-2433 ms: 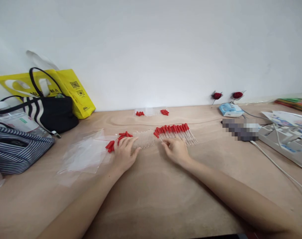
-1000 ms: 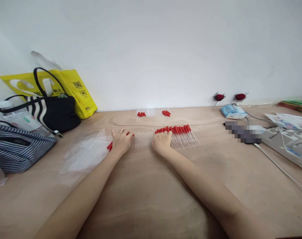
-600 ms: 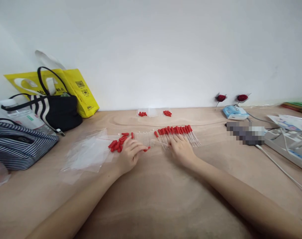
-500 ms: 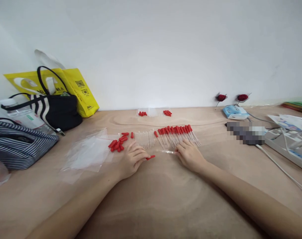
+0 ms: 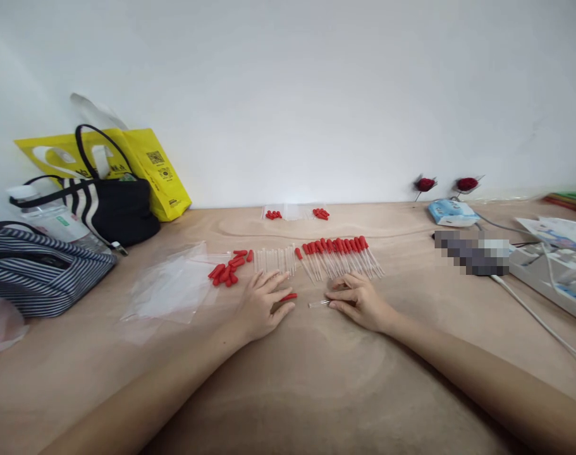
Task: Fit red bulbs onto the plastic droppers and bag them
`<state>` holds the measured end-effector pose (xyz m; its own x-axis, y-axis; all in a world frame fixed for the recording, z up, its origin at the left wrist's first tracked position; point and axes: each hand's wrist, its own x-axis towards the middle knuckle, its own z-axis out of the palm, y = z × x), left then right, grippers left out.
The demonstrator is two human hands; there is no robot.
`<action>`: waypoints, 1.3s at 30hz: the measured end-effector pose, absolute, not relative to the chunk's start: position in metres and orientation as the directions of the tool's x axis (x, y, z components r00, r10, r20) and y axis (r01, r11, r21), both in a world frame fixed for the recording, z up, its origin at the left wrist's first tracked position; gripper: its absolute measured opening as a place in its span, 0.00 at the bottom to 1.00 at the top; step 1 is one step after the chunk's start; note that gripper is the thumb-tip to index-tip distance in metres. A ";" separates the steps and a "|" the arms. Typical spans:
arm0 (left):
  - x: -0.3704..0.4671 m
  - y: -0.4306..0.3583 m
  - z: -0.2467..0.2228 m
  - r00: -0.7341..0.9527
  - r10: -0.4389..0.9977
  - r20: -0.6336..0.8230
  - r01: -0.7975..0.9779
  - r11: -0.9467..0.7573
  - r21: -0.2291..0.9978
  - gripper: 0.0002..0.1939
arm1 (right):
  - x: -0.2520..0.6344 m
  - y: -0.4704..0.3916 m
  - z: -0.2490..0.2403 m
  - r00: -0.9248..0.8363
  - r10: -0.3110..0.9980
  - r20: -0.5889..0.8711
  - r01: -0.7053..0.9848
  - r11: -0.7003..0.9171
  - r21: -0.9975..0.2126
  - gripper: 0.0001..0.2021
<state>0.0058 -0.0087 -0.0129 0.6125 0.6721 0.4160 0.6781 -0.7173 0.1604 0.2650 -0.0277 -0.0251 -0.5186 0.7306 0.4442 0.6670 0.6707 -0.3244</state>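
My left hand [image 5: 267,303] has its fingers spread, with a red rubber cap [image 5: 289,297] lying between thumb and forefinger. A clear glass tube [image 5: 318,304] is pinched in my right hand [image 5: 355,301], its free end pointing left. Just beyond my left hand lies a row of bare clear tubes [image 5: 274,260]. To their left sits a loose pile of red caps [image 5: 226,273]. Past my right hand, a row of red-capped tubes [image 5: 337,249] lies side by side.
Clear plastic bags [image 5: 167,284] lie at the left. Two small bags with red caps [image 5: 292,212] rest by the wall. A striped pouch [image 5: 50,272], black bag [image 5: 121,212] and yellow bag [image 5: 162,177] stand far left. A power strip [image 5: 553,275] and cables are at the right.
The fingers of my left hand have spread from around the red cap. The glass tube in my right hand has moved slightly nearer to me. The whole view has shifted a little.
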 end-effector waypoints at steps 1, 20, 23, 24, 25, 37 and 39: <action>0.007 -0.007 -0.015 0.604 0.675 0.423 0.683 -0.712 0.163 0.12 | 0.264 -0.027 -0.028 -0.509 0.725 0.463 0.662 0.674 -0.328 0.10; 0.026 -0.015 -0.019 0.622 0.631 0.463 0.599 -0.765 0.239 0.14 | 0.240 -0.045 -0.019 -0.325 0.774 0.543 0.790 0.538 -0.294 0.09; 0.026 -0.015 -0.020 0.623 0.623 0.474 0.584 -0.773 0.248 0.13 | 0.237 -0.048 -0.019 -0.349 0.763 0.543 0.802 0.543 -0.248 0.10; 0.026 -0.016 -0.019 0.617 0.626 0.478 0.584 -0.770 0.255 0.12 | 0.235 -0.049 -0.018 -0.364 0.754 0.547 0.801 0.553 -0.229 0.10; 0.026 -0.016 -0.019 0.605 0.633 0.484 0.588 -0.764 0.265 0.12 | 0.234 -0.050 -0.018 -0.378 0.744 0.551 0.797 0.564 -0.214 0.10; 0.028 -0.015 -0.015 0.503 0.696 0.513 0.615 -0.705 0.353 0.08 | 0.230 -0.052 -0.019 -0.316 0.753 0.577 0.764 0.563 -0.316 0.11; 0.029 -0.015 -0.015 0.486 0.694 0.532 0.614 -0.704 0.357 0.07 | 0.228 -0.054 -0.020 -0.335 0.742 0.580 0.750 0.583 -0.312 0.11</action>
<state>0.0289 -0.0154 -0.0153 0.4860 0.6936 0.5317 0.6136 -0.7040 0.3575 0.2283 -0.0539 -0.0199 -0.3354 0.7420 0.5805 0.7497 0.5833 -0.3125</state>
